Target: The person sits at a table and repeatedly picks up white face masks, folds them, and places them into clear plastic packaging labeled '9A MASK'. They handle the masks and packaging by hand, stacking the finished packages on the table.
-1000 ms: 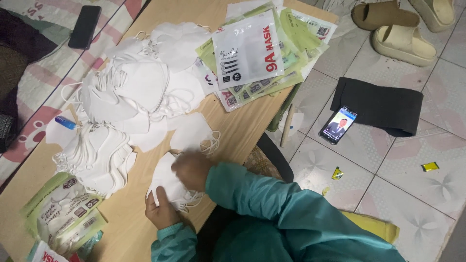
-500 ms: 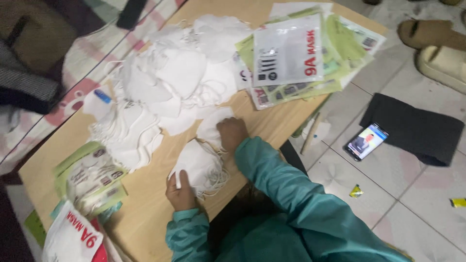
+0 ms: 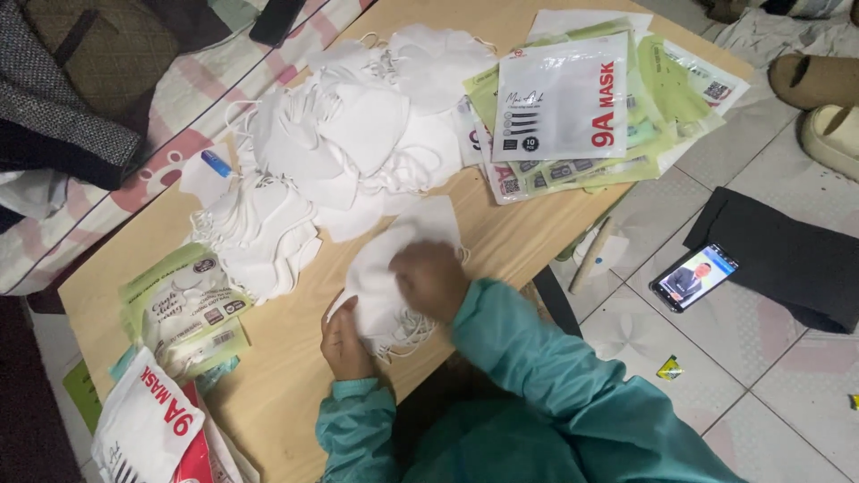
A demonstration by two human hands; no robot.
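The light wooden rectangular table [image 3: 295,376] is spanning the frame's centre, bearing a large heap of white fabric face masks [image 3: 349,143] at upper centre. At lower centre, a small stack of white masks [image 3: 380,277] is lying gripped between the left hand [image 3: 344,344] and right hand [image 3: 431,279], both closed on it.

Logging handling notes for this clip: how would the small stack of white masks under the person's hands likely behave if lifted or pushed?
The stack of white masks probably feels light and floppy: thin folded fabric, sagging edges. Pushed, layers would likely slide apart, as the big loose pile has spread unevenly. Its dangling ear loops may snag. The left hand and right hand both press it flat on the wooden table.
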